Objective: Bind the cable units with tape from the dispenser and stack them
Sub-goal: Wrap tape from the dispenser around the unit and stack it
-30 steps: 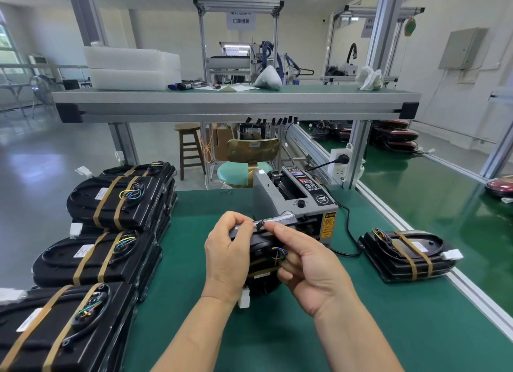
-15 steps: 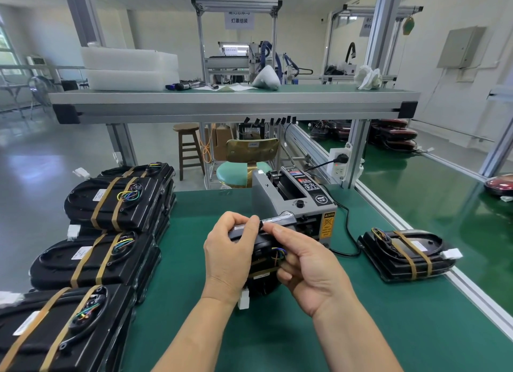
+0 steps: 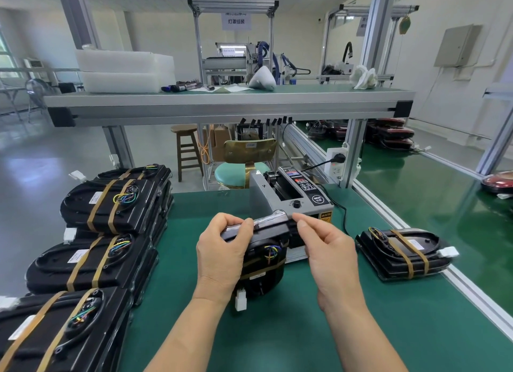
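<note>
Before the tape dispenser [image 3: 294,197], the left hand [image 3: 219,249] clasps a cable unit [image 3: 263,260] — whether the right hand [image 3: 330,249] holds anything, unclear

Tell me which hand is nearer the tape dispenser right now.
Right. The right hand has its fingers at the front of the tape dispenser; the left hand grips the cable unit farther left, short of it.

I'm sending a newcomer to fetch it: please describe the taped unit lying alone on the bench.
On the green bench, find the grey tape dispenser. Right of it, near the edge rail, lies one black cable unit. Unlike the stacks at the left, it sits alone, white connector pointing right.
</note>
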A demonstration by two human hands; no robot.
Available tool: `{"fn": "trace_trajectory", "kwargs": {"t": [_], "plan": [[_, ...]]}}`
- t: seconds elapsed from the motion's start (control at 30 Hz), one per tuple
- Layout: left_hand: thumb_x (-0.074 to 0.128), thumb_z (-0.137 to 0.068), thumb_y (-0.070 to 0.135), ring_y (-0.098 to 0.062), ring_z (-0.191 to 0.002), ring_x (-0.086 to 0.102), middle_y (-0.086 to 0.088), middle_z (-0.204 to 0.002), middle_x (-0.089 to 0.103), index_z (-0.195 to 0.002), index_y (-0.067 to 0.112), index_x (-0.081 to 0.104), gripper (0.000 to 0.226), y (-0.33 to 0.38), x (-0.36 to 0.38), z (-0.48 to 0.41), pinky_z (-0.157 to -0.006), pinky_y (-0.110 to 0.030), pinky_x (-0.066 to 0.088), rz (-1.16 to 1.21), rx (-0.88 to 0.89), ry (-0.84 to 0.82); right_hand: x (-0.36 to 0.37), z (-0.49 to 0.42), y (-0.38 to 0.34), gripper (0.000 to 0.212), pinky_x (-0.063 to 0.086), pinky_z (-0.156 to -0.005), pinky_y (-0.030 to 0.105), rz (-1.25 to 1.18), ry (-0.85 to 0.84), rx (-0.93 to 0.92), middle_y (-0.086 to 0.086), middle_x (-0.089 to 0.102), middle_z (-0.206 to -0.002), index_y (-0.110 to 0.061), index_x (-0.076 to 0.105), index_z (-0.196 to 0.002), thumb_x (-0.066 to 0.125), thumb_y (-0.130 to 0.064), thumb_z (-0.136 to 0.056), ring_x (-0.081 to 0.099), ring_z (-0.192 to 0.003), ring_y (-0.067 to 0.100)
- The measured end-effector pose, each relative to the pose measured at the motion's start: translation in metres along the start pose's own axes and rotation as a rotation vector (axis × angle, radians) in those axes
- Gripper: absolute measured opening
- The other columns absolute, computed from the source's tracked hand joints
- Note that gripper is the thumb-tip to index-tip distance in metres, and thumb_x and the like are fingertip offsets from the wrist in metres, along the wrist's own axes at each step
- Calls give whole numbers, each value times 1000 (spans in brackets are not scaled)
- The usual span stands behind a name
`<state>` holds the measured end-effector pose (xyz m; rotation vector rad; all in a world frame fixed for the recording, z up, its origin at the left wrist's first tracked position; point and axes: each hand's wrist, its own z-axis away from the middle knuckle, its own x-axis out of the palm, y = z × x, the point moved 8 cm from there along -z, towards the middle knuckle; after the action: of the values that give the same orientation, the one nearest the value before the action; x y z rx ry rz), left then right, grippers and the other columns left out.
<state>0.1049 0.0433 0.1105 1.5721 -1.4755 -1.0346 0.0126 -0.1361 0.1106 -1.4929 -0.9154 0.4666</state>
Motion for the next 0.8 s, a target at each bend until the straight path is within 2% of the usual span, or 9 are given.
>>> {"fn": "trace_trajectory", "kwargs": {"t": [0.1,0.17,0.27,0.33,0.43,0.57,0.67,0.73,0.8], "plan": [[71,-73,47,-8,-68,60,9,-72,66,-72,26,61,24,2,1,1,-66,-21,49,-13,0,-22,7,3,9,28,50,-71,10,-16,-70,15,-10,77,-94,-27,76,-97,59,-5,-95,70,-88,0],[74,-68,50,-8,-69,60,8,-73,67,-72,25,61,28,2,0,0,-65,-21,49,-24,-21,-35,14,7,17,32,49,-66,9,-91,-113,57,-10,76,-90,-26,75,-105,55,-2,-97,68,-76,-2],[76,-65,47,-6,-64,56,9,-68,65,-69,23,60,29,0,-6,-9,-62,-24,44,-79,-73,-81,18,10,27,34,43,-54,7,-127,-119,82,-15,65,-65,-23,74,-112,52,-1,-97,55,-54,-4],[78,-65,43,-4,-58,52,9,-63,62,-70,19,60,30,0,-8,-17,-58,-23,40,-92,-115,-140,20,8,32,34,38,-49,8,-128,-140,100,-12,52,-55,-23,74,-111,53,-1,-97,44,-48,-1],[81,-77,25,-5,-55,48,7,-58,57,-68,11,58,29,-1,-12,-24,-55,-22,36,-59,-155,-196,1,-10,48,20,38,-47,12,-121,15,197,-8,57,-56,-15,76,-98,61,-5,-93,44,-47,2],[75,-84,19,-8,-58,48,4,-62,58,-71,10,58,23,4,-16,-24,-56,-21,36,-87,-134,-252,-28,-40,68,6,34,-41,16,-91,217,318,-2,56,-66,-6,69,-91,63,-5,-90,41,-50,8],[66,-90,15,-7,-67,55,9,-71,63,-84,26,68,13,16,-15,-24,-64,-23,43,-207,-78,-347,-33,-53,80,6,33,-36,16,-57,236,380,3,55,-71,-7,66,-86,61,-4,-89,44,-52,10],[56,-94,8,-4,-84,60,16,-83,67,-101,34,70,31,25,-12,-25,-78,-23,46,-365,-2,-393,-34,-58,85,10,32,-34,16,-48,247,408,4,53,-70,-7,63,-82,60,-3,-90,43,-51,10],[47,-93,0,-9,-100,59,11,-99,68,-107,32,69,41,34,-9,-25,-89,-27,43,-502,51,-379,-34,-60,89,13,31,-33,16,-46,257,422,4,53,-67,-7,62,-78,60,-3,-90,42,-49,10]]}}
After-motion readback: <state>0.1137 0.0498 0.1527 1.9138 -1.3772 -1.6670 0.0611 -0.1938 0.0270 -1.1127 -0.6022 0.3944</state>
